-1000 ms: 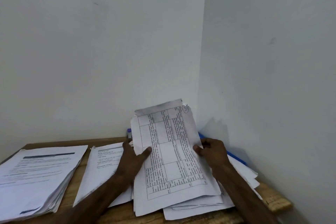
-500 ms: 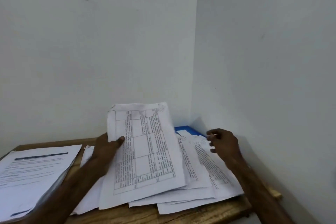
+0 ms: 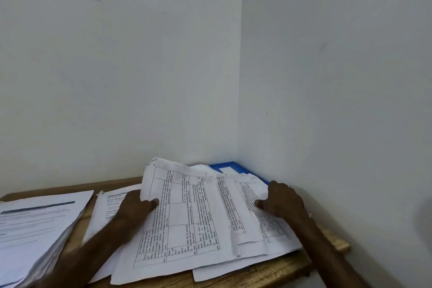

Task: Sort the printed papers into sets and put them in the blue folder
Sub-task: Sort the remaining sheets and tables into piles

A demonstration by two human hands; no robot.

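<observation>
- Left hand [image 3: 134, 208]: we note its thumb on top of a table-printed sheet [image 3: 184, 217], pinching the left edge.
- Right hand [image 3: 282, 201]: we see it resting palm down on the fanned sheets [image 3: 264, 227] to the right.
- Blue folder [image 3: 218, 166]: we see only a strip, in the wall corner, under the far ends of those sheets.
- Thick stack [image 3: 35, 224]: we log it at the far left of the wooden table [image 3: 268, 273].
- Thin set [image 3: 109, 203]: we place it between the stack and the left hand.
</observation>
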